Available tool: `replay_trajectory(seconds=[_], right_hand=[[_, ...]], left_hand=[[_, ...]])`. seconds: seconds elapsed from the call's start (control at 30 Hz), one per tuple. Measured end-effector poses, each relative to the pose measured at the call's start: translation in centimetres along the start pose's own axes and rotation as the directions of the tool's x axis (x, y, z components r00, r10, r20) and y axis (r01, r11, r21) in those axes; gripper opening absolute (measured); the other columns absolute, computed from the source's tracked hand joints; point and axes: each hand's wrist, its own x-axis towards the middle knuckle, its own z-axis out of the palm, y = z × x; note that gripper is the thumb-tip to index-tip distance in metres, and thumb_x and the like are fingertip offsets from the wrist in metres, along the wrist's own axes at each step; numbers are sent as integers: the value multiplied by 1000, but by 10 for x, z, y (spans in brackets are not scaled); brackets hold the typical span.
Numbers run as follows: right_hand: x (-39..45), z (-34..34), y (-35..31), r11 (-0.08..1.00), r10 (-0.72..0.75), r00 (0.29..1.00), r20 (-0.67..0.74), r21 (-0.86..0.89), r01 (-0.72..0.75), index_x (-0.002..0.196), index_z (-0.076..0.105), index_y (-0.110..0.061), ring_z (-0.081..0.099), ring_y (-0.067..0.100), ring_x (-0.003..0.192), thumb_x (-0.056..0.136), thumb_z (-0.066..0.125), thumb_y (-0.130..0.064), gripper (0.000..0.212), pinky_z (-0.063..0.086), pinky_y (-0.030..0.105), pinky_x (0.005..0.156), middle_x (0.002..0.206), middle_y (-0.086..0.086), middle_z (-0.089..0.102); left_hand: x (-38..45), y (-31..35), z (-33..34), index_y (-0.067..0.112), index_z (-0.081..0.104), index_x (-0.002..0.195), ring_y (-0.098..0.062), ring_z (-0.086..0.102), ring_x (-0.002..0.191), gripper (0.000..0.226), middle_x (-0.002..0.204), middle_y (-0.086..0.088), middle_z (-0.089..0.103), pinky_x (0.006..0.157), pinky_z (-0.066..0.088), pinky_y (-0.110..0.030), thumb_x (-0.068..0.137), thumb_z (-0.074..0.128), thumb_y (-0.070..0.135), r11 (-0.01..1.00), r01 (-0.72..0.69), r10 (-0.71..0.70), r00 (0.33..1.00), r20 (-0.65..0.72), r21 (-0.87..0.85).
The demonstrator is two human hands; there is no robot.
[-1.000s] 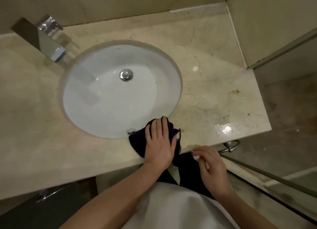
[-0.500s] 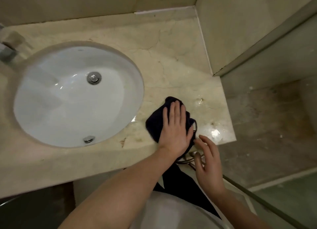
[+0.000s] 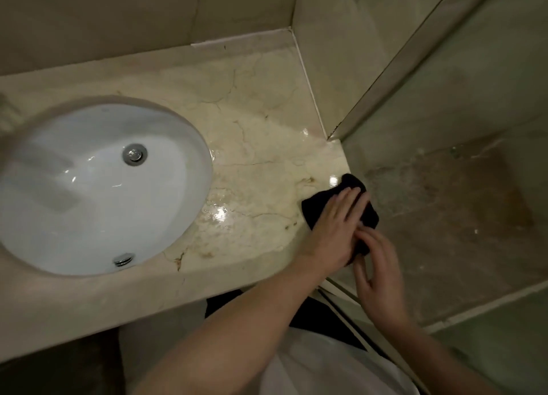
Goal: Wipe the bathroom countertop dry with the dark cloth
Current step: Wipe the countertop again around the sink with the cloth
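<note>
The dark cloth (image 3: pixel 351 184) lies at the right front corner of the beige marble countertop (image 3: pixel 261 145), partly hanging over the right edge. My left hand (image 3: pixel 333 225) presses flat on it with straight fingers. Just off the counter's corner, my right hand (image 3: pixel 378 270) has relaxed fingers, and its fingertips touch the cloth's hanging edge below my left thumb. Water glistens on the stone (image 3: pixel 219 214) between the basin and the cloth, with another wet glint beside the cloth's far tip.
A white oval sink (image 3: pixel 74 217) with a chrome drain (image 3: pixel 135 154) fills the counter's left part. A wall corner and a glass shower partition (image 3: pixel 394 77) bound the counter on the right. The shower floor (image 3: pixel 444 217) lies beyond the edge.
My left hand has slid the cloth rightward from the basin's front rim to the counter's right corner. My right hand moved along beside it, and the view turned right.
</note>
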Motion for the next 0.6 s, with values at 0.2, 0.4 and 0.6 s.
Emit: replay_trajectory(seconds=[0.2,0.4,0.6], right_hand=[[61,40,16,900,-227,946,232,-321,295,154,40,-23,22,25,152,103,44,-47,56,20,49,123,163,5,30],[70,80,-3,845,-226,931,288,-418,334,159,24,-25,11,23,155,106,33,-44,58,7,45,126,168,2,17],[77,56,22,913,48,991,123,-408,6,160,19,-33,2,23,155,106,30,-46,56,7,47,125,169,-1,10]], left_hand=[[-102,-55,-50,13,40,151,-18,22,151,48,158,-4,35,126,17,-38,103,45,12,955,273,-292,928,-230,-113],[-165,-97,-71,10,51,141,-26,38,139,49,147,-9,43,117,34,-49,94,57,1,865,494,-499,830,-250,-87],[-196,-99,-81,11,55,138,-18,38,137,45,144,-4,44,117,27,-30,95,53,-2,883,459,-469,858,-209,-99]])
